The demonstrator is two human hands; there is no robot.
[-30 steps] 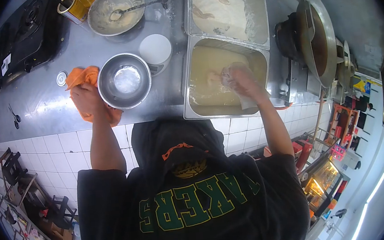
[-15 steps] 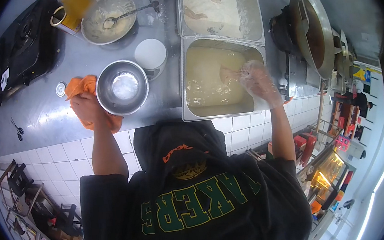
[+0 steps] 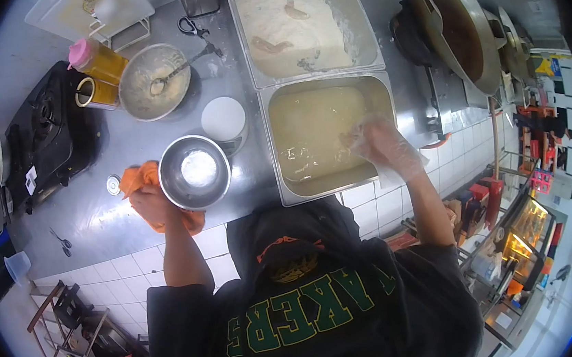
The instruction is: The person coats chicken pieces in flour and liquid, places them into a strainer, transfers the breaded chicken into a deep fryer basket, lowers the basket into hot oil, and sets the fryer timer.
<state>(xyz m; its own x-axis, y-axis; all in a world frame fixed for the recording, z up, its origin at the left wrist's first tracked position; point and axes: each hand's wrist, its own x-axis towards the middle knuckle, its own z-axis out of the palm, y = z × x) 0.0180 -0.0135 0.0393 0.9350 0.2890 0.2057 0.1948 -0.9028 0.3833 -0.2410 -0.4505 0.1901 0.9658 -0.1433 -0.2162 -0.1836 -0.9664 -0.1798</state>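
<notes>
My left hand (image 3: pixel 150 202) is closed on an orange cloth (image 3: pixel 140 177) on the steel table, right against a shiny metal bowl (image 3: pixel 196 172). A clear plastic glove covers my right hand (image 3: pixel 382 143), which reaches over the near steel pan (image 3: pixel 284 191) of pale yellow liquid (image 3: pixel 319 130). Its fingers are drawn together at the liquid's surface, and what they hold, if anything, is hidden. Beyond, a second steel pan (image 3: pixel 247 58) holds white flour (image 3: pixel 277 14) with a few pale meat strips (image 3: pixel 272 45) on it.
A white-topped scale (image 3: pixel 224 118) stands behind the bowl. Farther back are a batter-smeared bowl (image 3: pixel 141 99) with a spoon, a pink-lidded bottle (image 3: pixel 99 62) and black scissors (image 3: pixel 192 28). A gas stove (image 3: pixel 47 126) is at left; a large wok (image 3: pixel 454 24) of brown liquid is at right.
The view has shifted, showing more of the table's back. The pale strip seen at my right fingertips is no longer visible, and that hand is lower in the pan. My left hand stays on the cloth.
</notes>
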